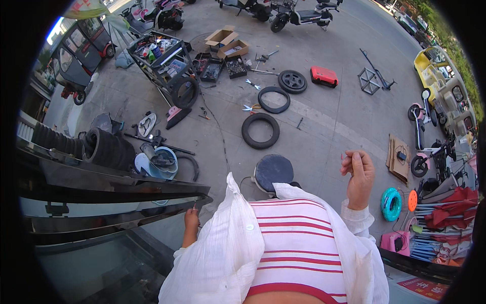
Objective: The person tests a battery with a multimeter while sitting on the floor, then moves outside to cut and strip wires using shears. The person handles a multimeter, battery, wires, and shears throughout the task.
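Dark-framed glass panel (pixel 126 191): free end right at L hand (pixel 191 223), fingertips up by the frame edge; can't tell if they're touching or clamped on it. R hand (pixel 358 175) raised well apart from panel, out over the floor, fingers loosely curled nr thumb; can't tell if tips meet. Btwn hands, a bit fwd: round dark-topped stool (pixel 274 171). Beyond stool, black tyre (pixel 260 130) flat on ground, then thinner tyre (pixel 274 100), spoked wheel (pixel 292 81) & red case (pixel 324 76). L side, past panel: bucket (pixel 145 165) w/ stuff inside. R side: flattened cardboard (pixel 397 159), turquoise ring (pixel 391 204).
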The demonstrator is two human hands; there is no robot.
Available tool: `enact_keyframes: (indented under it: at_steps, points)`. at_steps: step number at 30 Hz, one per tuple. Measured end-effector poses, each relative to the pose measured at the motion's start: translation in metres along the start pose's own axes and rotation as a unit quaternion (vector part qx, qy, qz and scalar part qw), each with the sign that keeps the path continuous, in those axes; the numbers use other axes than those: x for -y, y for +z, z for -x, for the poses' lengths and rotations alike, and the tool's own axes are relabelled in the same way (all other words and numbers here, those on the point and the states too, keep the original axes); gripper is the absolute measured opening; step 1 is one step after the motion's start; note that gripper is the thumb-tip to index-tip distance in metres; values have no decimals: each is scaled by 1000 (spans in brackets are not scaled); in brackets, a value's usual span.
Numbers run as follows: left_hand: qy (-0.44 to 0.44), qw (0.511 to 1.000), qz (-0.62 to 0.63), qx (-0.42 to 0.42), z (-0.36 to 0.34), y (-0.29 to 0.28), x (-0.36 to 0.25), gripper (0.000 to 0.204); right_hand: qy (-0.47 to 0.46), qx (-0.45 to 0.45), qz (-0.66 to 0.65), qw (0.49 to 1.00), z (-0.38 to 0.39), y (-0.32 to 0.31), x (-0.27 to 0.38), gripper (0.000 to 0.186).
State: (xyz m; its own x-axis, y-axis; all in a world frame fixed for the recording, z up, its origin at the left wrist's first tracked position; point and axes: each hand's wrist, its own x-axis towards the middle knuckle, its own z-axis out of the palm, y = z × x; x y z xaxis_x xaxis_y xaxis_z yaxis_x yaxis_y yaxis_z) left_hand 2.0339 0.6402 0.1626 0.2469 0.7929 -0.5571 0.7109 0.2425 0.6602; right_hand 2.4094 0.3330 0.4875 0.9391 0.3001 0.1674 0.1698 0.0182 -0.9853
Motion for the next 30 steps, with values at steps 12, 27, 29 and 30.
enact_keyframes:
  at_steps: [12, 27, 29, 30]
  points:
    - [5, 996, 45, 79, -64, 9, -10, 24, 135, -8, -8, 991, -55, 25, -62, 26]
    - [-98, 989, 109, -35, -149, 35, 79, 27, 247, 189, -25, 950, -289, 156, -157, 25]
    - [-97, 993, 29, -62, -166, 43, 35, 25, 238, 200, -17, 950, -327, 169, -170, 25]
    - [-84, 994, 21, -64, -185, 41, -6, 25, 235, 186, -16, 954, -347, 167, -179, 25]
